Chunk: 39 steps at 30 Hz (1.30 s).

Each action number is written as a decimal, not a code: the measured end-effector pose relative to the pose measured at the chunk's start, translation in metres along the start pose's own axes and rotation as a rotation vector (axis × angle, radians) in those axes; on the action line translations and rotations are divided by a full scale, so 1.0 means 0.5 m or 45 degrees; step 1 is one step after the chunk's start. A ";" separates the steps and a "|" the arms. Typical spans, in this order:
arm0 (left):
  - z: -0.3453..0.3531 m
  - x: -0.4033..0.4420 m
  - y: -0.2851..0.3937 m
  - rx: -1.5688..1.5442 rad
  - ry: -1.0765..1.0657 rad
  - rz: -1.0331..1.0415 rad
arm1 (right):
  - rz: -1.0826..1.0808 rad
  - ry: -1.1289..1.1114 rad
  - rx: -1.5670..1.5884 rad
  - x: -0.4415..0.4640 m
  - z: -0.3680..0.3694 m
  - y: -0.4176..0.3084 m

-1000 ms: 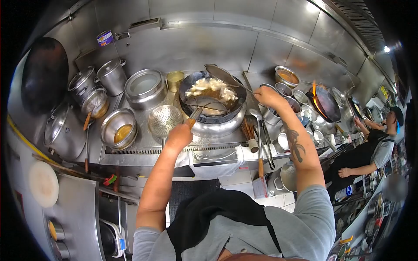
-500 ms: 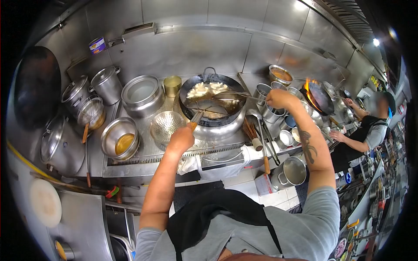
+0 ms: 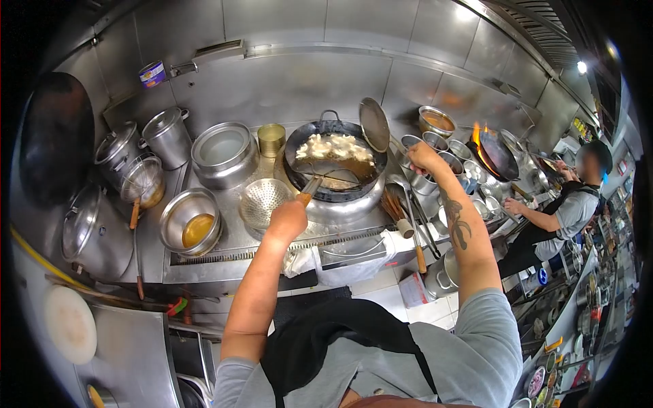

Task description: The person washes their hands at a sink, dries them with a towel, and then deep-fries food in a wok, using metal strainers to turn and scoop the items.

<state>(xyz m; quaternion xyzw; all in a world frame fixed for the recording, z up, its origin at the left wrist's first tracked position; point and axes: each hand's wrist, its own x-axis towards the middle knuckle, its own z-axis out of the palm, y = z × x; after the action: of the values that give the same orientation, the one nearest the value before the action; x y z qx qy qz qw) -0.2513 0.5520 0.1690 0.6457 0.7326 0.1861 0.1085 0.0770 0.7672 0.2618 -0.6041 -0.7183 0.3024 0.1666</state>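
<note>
A dark wok (image 3: 299, 178) on the stove holds brown oil with pale, battered-looking pieces (image 3: 333, 146) floating toward its far side. My left hand (image 3: 288, 217) is closed around the wooden handle of a wire strainer (image 3: 340, 178), whose head rests low in the wok's near part. In my right hand (image 3: 426, 158) is the long handle of a round skimmer (image 3: 373, 125), its disc tilted upright over the wok's right rim, clear of the oil. Below the left hand's strainer handle, a perforated metal colander (image 3: 264, 204) sits on the counter.
Metal pots (image 3: 224, 156) and a steel bowl with yellow liquid (image 3: 190, 224) stand at left. Several metal containers (image 3: 445, 163) crowd the right. Beyond them, a co-worker (image 3: 558, 217) stands near a flaming wok (image 3: 500, 160). A ladle and brushes (image 3: 408, 228) lie beside my wok.
The skimmer has risen out of the wok and turned upright at its right rim. My right hand moved slightly left. The pale pieces have spread across the oil. The left hand barely moved.
</note>
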 end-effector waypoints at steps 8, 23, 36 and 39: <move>-0.026 -0.005 0.005 0.084 -0.034 -0.018 | 0.264 -0.147 0.570 0.018 0.065 0.111; -0.039 -0.010 0.043 0.043 0.022 -0.017 | 0.245 -0.394 1.246 0.130 0.273 0.114; -0.018 -0.004 0.016 0.043 0.046 -0.005 | -0.149 -0.305 0.311 0.004 0.142 -0.078; -0.020 -0.004 0.018 0.051 0.041 0.011 | -0.230 -0.366 0.277 -0.016 0.118 -0.088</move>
<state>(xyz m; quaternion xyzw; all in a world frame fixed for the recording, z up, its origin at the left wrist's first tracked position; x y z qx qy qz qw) -0.2468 0.5498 0.1816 0.6478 0.7351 0.1822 0.0829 0.0091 0.7418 0.2457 -0.4662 -0.7491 0.4450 0.1532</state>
